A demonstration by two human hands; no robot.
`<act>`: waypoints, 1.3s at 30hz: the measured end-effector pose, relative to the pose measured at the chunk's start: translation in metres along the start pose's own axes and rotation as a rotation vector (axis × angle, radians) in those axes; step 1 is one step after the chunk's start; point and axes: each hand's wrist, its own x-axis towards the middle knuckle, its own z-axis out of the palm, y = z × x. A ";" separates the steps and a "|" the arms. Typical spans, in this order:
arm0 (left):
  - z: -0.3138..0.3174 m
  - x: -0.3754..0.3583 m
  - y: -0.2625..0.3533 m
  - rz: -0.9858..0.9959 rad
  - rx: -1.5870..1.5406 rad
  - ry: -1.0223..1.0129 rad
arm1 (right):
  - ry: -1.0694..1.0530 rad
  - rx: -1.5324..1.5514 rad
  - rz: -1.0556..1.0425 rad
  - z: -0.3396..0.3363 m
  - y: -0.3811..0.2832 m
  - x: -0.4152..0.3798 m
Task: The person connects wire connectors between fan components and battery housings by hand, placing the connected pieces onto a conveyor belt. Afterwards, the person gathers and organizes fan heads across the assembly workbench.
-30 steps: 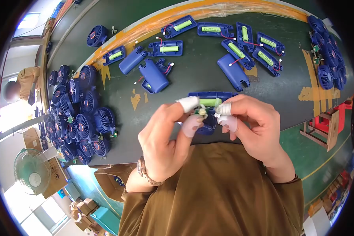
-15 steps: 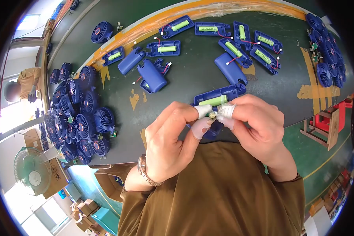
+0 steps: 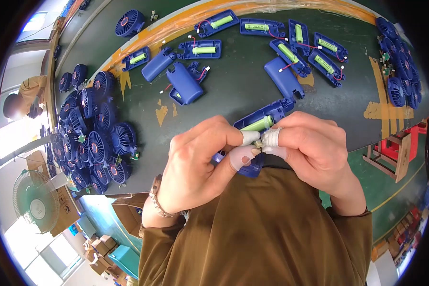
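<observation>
My left hand point(image 3: 202, 159) and my right hand point(image 3: 312, 148) meet at the front edge of the table, thumbs and forefingers pinched together. Between their tips is a small circuit board point(image 3: 258, 143), mostly covered by the fingers; any plug or wire there is too small to make out. White tape or finger covers wrap the pinching fingers. Just behind them lies an open blue handle shell point(image 3: 247, 118) with a green battery cell point(image 3: 258, 124) inside. Below my fingers another blue plastic part point(image 3: 251, 168) shows, largely hidden.
Several blue shells with batteries point(image 3: 204, 49) and red wires lie across the dark table point(image 3: 224, 86). Blue fan heads point(image 3: 98, 146) are heaped at left, more point(image 3: 405, 66) at right. A wooden stool point(image 3: 391, 159) stands right. Another person point(image 3: 28, 97) is far left.
Both hands stay pinched together at the same small piece, with slight finger shifts. My left hand and wrist have moved a little left. The view has shifted slightly.
</observation>
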 end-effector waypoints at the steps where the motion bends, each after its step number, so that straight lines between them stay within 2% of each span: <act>1: -0.002 0.001 -0.001 0.006 0.008 -0.022 | 0.000 -0.018 -0.016 0.001 -0.002 0.002; 6: -0.010 0.005 0.004 0.001 0.116 -0.059 | -0.049 -0.166 -0.119 0.004 -0.003 0.008; 9: -0.011 0.004 0.000 -0.030 0.037 -0.041 | -0.065 -0.113 -0.119 0.005 0.001 0.012; 12: -0.019 0.002 -0.003 -0.049 0.027 -0.150 | -0.104 0.007 -0.027 0.006 -0.002 0.014; 15: -0.012 -0.005 -0.003 -0.094 0.019 -0.131 | -0.138 0.096 0.093 0.007 -0.005 0.014; 16: -0.010 -0.008 -0.007 -0.126 -0.079 -0.125 | -0.151 0.116 0.124 0.008 -0.004 0.011; 19: -0.003 -0.005 -0.014 -0.414 -0.408 -0.041 | -0.143 0.112 0.173 0.012 0.009 0.013; 20: -0.008 0.006 -0.016 -0.463 -0.374 -0.065 | -0.138 0.099 0.166 0.013 0.017 0.019; 21: -0.015 0.021 -0.017 -0.460 -0.378 -0.055 | -0.005 0.064 0.085 0.014 0.025 0.027; 23: -0.030 0.057 -0.016 -0.263 -0.279 0.031 | 0.158 -0.099 0.045 -0.003 0.029 0.043; 24: -0.040 0.081 -0.017 -0.189 -0.173 0.090 | 0.189 -0.297 -0.049 -0.014 0.041 0.045; 25: -0.051 0.107 -0.018 -0.118 -0.068 0.147 | 0.094 -0.541 -0.033 -0.026 0.050 0.042; 27: -0.064 0.166 -0.022 0.038 0.091 0.320 | -0.042 -0.745 0.064 -0.028 0.070 0.034; 29: -0.072 0.228 -0.031 0.084 0.177 0.395 | -0.109 -0.744 0.046 -0.025 0.097 0.019; 31: -0.083 0.274 -0.067 0.210 0.417 0.394 | -0.112 -0.721 0.048 -0.022 0.112 0.013; 33: -0.098 0.296 -0.105 0.207 0.852 0.456 | -0.061 -0.666 0.068 -0.019 0.122 0.006; 36: -0.125 0.287 -0.142 -0.063 1.143 0.109 | 0.130 -0.416 0.110 -0.018 0.132 0.003; 39: -0.132 0.269 -0.178 -0.012 1.203 -0.149 | 0.288 -0.222 0.156 -0.030 0.134 0.007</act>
